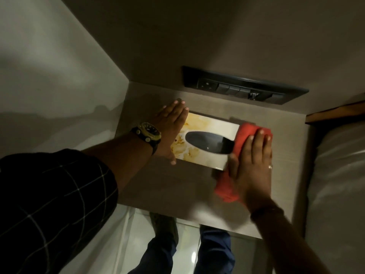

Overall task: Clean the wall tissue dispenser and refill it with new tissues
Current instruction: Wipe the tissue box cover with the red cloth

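A white tissue dispenser (213,125) with a dark oval slot (207,142) sits on a grey-brown panel (173,180). Yellow-brown stains cover its left part. My left hand (169,125), with a watch on the wrist, lies flat with fingers together against the dispenser's left end. My right hand (252,165) presses a red cloth (245,135) flat onto the dispenser's right end. The cloth covers that end and hangs down below my palm. No tissues show in the slot.
A black switch and socket plate (243,86) is set in the wall above the dispenser. A wooden-edged bed with white bedding (335,175) lies to the right. Below the panel are a glossy floor (142,234) and my legs.
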`<state>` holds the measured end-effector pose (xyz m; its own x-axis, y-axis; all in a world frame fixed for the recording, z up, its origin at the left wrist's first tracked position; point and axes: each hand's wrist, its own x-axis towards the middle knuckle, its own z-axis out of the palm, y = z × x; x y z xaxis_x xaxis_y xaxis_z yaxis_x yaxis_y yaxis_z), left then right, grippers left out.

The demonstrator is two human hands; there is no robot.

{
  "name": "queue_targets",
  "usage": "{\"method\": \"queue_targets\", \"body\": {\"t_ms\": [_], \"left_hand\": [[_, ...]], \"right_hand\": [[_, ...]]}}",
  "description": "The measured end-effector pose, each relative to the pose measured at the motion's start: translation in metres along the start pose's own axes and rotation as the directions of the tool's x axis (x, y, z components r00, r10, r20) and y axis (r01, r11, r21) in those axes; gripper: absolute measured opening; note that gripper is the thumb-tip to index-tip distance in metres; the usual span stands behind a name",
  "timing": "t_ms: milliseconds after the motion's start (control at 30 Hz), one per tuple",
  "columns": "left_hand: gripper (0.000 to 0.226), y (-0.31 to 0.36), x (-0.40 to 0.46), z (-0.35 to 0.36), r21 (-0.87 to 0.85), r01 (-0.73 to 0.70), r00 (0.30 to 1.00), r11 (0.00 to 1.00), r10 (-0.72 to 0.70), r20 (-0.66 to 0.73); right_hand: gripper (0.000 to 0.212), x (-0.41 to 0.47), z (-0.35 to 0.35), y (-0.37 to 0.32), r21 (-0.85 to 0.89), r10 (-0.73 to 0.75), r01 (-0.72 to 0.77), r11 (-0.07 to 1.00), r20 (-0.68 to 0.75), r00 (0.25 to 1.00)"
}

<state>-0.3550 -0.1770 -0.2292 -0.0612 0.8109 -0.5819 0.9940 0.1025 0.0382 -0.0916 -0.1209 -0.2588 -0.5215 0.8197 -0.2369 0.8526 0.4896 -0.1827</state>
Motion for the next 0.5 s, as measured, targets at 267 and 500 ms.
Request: {"method": "queue_targets", "body": {"t_ms": [267,500], "left_hand": [[0.155,0.002,-0.002,-0.005,0.010,0.023,0.999,1.000,-0.024,0.036],[0.156,0.001,0.000,-0.004,0.005,0.026,0.999,1.000,-0.026,0.044]], "right_hand": [[0.069,-0.002,-0.006,-0.009,-0.020,0.007,-0.007,1.000,0.019,1.000],[0.070,-0.001,-0.001,-0.001,0.016,0.082,-0.082,0.997,0.012,0.997]]}}
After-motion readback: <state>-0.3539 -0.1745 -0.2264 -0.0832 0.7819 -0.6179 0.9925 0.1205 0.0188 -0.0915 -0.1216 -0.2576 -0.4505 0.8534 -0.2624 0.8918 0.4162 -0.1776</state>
